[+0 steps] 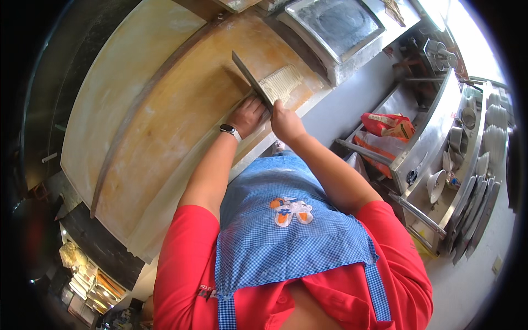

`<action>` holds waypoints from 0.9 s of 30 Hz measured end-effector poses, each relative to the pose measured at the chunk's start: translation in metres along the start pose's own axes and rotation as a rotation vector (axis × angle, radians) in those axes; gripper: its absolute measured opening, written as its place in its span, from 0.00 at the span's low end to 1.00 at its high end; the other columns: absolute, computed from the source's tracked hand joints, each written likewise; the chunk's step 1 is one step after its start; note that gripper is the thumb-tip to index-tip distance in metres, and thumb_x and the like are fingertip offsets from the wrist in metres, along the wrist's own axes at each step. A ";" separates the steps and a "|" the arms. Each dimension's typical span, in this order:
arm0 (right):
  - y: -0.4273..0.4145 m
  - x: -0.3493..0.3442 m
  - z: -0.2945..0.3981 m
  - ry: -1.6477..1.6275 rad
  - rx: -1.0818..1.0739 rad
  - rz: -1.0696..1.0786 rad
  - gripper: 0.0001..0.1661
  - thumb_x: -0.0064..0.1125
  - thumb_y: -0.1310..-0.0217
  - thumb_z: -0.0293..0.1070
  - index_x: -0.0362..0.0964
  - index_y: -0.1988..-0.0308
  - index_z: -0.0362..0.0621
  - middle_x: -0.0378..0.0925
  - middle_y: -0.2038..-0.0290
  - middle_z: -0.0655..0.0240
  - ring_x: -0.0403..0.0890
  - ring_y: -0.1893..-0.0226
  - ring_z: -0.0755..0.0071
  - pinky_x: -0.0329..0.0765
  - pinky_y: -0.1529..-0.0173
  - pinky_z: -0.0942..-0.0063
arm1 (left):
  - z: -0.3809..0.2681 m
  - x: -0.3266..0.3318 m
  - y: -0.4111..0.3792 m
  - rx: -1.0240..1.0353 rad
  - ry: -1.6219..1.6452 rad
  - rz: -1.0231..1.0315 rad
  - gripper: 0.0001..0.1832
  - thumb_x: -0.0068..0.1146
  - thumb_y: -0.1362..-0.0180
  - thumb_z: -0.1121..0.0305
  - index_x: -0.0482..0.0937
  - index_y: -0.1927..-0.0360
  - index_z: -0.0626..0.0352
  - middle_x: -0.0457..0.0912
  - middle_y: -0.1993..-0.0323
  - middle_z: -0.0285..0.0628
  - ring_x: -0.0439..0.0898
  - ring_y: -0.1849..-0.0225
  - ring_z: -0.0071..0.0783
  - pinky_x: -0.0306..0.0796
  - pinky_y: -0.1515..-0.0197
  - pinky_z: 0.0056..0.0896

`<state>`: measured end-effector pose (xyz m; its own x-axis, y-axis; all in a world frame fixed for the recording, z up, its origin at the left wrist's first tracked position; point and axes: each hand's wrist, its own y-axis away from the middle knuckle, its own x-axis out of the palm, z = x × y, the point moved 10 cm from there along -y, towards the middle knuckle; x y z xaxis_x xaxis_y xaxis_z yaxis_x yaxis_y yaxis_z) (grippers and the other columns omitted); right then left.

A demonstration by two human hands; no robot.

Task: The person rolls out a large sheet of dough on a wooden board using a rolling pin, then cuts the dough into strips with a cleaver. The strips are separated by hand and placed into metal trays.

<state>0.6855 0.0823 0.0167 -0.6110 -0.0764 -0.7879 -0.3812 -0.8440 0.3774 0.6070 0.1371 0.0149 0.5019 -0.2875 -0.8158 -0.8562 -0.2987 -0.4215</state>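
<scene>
My right hand [286,123] grips the handle end of a broad knife [251,79], whose blade stands on edge across a layered sheet of dough [198,152]. On the far side of the blade lies a row of thin cut dough strips [284,81], side by side. My left hand [247,116], with a watch on its wrist, rests on the uncut dough close against the blade, palm down; its fingertips are partly hidden. The long dough sheet runs back along the near edge of a floured wooden board [165,111].
A flour-dusted scale or metal-topped appliance [336,27] stands beyond the board's right end. A long thin wooden rolling pin [136,107] lies along the board. To the right are metal shelves [429,132] with red bags [387,126], bowls [436,185] and stacked trays [474,218].
</scene>
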 end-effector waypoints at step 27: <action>0.010 0.006 0.002 -0.005 0.016 0.002 0.10 0.43 0.39 0.26 0.59 0.57 0.35 0.78 0.72 0.38 0.80 0.69 0.32 0.75 0.62 0.42 | 0.006 0.006 0.014 -0.022 -0.027 0.085 0.12 0.56 0.43 0.69 0.78 0.55 0.57 0.78 0.51 0.44 0.74 0.44 0.45 0.72 0.43 0.40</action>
<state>0.6762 0.0743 0.0171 -0.6153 -0.0759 -0.7846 -0.3907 -0.8352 0.3871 0.5971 0.1367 0.0014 0.4238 -0.2884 -0.8586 -0.8925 -0.2946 -0.3416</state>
